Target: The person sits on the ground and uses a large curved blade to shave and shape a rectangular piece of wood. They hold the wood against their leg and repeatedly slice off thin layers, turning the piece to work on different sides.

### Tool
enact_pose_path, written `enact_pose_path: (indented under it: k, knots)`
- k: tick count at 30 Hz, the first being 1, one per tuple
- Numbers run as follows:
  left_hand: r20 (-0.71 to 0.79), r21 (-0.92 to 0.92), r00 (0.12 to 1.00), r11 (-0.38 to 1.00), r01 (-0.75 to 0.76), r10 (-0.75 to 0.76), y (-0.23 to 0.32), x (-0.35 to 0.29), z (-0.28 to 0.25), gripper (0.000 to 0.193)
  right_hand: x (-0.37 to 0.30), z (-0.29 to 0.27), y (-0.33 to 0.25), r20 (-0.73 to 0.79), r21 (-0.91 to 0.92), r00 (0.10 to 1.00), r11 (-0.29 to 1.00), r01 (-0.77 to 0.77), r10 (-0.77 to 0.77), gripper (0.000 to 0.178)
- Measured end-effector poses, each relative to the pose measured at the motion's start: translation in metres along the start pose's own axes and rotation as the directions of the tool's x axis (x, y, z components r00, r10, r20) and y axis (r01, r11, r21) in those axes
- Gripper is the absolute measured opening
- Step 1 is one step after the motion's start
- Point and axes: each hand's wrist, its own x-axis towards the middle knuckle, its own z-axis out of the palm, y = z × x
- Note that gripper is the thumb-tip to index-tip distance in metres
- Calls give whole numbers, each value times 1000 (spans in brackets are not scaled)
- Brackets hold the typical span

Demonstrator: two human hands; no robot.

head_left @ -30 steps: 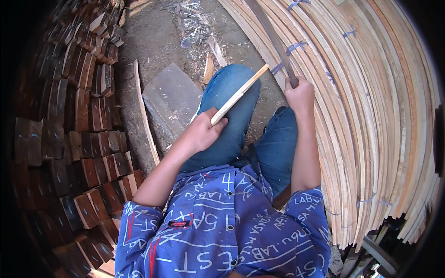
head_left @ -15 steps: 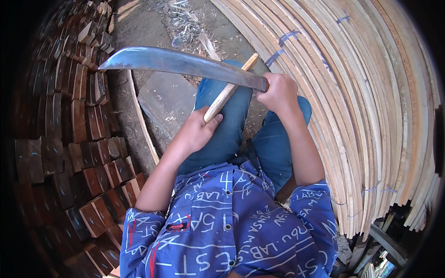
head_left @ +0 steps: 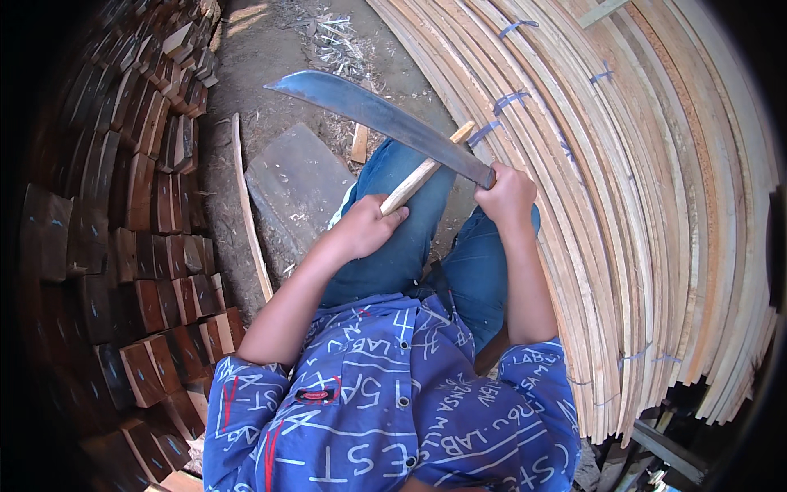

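Observation:
My right hand (head_left: 507, 197) is closed round the handle of a machete (head_left: 377, 112). Its long, broad blade points to the far left, and the curved tip lies well beyond my knee. My left hand (head_left: 370, 227) grips the near end of a pale wooden stick (head_left: 407, 185) with a roughly hewn surface. Over my bent leg the stick slants away to the right, and the blade crosses above it near its far end. Whether the edge touches the wood, I cannot tell. My right fingers hide the machete's handle.
Long stacked wooden strips (head_left: 607, 205), tied with blue bands, fill the right side. At the left rises a stack of dark timber ends (head_left: 156, 303). A flat board (head_left: 295, 176) and a thin strip (head_left: 247, 205) lie on the ground, with wood shavings (head_left: 340, 45) farther off.
The machete has swung, its tip shifting right and its handle end coming nearer. Both hands and the stick have moved a little right and nearer in the picture, while the view has also shifted.

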Motion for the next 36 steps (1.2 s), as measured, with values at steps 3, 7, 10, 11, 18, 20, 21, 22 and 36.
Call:
enact_pose_path:
  k: [3,7,10,11,18,20,21,22,36]
  knots:
    - [4,-34,999,999,39,-39,-1,3,-4,40,-8,1,-19,-17,41,999,998,41,-40,17]
    - [36,-47,997,996,73,-72,1,1,-6,42,-12,1,-46,40,43,990,990,134,-136,16]
    - [87,-158,970,958,238,-227,-6,-2,-15,44,9,4,-18,-8,-29,998,998,60,-60,18]
    - [38,-137,987,978,159,-155,-6,-4,-13,39,16,3,-3,-48,9,996,997,-72,72,19]
    - [72,-138,987,979,149,-140,1,7,-9,39,4,13,49,22,261,937,903,-342,349,24]
    - [56,-115,989,983,143,-137,-2,9,-6,43,-9,6,12,47,327,965,909,-259,258,22]
    - [35,-104,992,987,121,-118,-4,10,-4,42,-12,6,-2,100,331,970,911,-244,224,18]
    - [18,-89,995,991,96,-95,-5,11,-1,41,-13,9,-13,116,326,985,932,-159,128,18]
    - [96,-141,975,966,215,-203,5,8,-4,38,3,2,13,72,37,991,993,-113,110,15]
